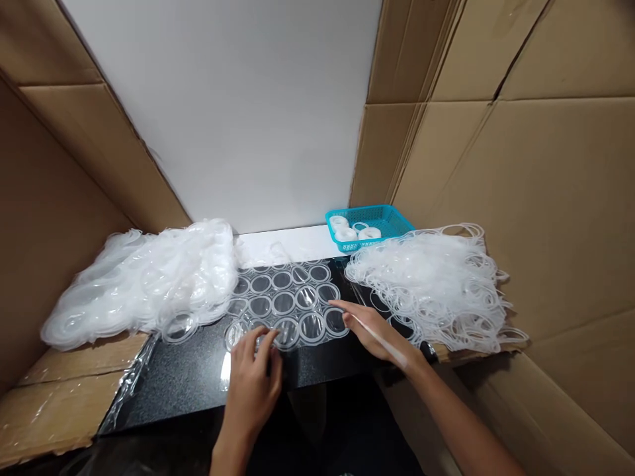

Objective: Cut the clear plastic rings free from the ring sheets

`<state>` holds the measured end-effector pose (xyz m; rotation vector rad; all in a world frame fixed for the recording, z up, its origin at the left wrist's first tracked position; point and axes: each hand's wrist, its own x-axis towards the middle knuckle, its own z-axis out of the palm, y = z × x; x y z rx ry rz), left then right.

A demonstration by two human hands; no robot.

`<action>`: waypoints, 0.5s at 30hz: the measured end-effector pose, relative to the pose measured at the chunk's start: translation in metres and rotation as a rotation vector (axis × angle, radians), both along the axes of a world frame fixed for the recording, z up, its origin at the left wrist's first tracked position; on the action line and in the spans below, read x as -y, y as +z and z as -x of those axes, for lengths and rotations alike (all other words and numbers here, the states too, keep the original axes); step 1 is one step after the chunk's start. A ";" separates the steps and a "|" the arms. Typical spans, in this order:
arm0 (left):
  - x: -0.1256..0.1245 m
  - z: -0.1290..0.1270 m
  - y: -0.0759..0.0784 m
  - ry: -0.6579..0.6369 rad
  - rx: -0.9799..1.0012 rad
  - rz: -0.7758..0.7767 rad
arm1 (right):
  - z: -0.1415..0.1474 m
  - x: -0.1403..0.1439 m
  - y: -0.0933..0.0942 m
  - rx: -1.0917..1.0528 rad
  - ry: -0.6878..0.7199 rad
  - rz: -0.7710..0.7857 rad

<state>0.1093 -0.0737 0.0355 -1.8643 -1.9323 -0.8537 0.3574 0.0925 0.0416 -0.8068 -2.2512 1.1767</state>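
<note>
A clear plastic sheet [284,303] with rows of round cut rings lies flat on the dark speckled worktop [193,377]. My left hand [254,367] rests at the sheet's front edge, its fingers curved, apart and holding nothing. At the right edge of the sheet, my right hand [372,330] has its forefinger stretched out over a ring and its thumb close beneath. A thin white, stick-like thing [380,340] runs along that hand toward the wrist; its exact kind is unclear. Whatever lies between the thumb and fingers is mostly hidden.
A big heap of clear ringed sheets [163,277] lies on the left. Ring-holed plastic leftovers [436,284] pile up at the right. Behind, a turquoise basket [391,218] holds several white ring stacks [370,233]. Cardboard walls [546,198] and a white panel [238,119] enclose the worktop.
</note>
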 end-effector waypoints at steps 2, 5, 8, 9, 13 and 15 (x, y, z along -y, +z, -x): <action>-0.012 -0.030 -0.003 -0.109 0.022 0.076 | 0.002 -0.006 -0.001 0.004 0.006 -0.010; -0.033 -0.062 -0.014 -0.181 -0.005 0.252 | 0.008 -0.014 -0.005 -0.066 0.000 -0.009; -0.052 -0.068 -0.025 -0.130 -0.028 0.346 | 0.012 -0.020 -0.009 -0.124 -0.019 0.000; -0.058 -0.064 -0.027 -0.124 -0.025 0.364 | 0.013 -0.021 -0.010 -0.126 -0.013 0.000; -0.070 -0.046 -0.025 -0.150 0.009 0.388 | 0.015 -0.024 -0.012 -0.134 0.024 0.009; -0.069 -0.043 -0.021 -0.170 0.014 0.360 | 0.016 -0.023 -0.014 -0.142 -0.012 0.056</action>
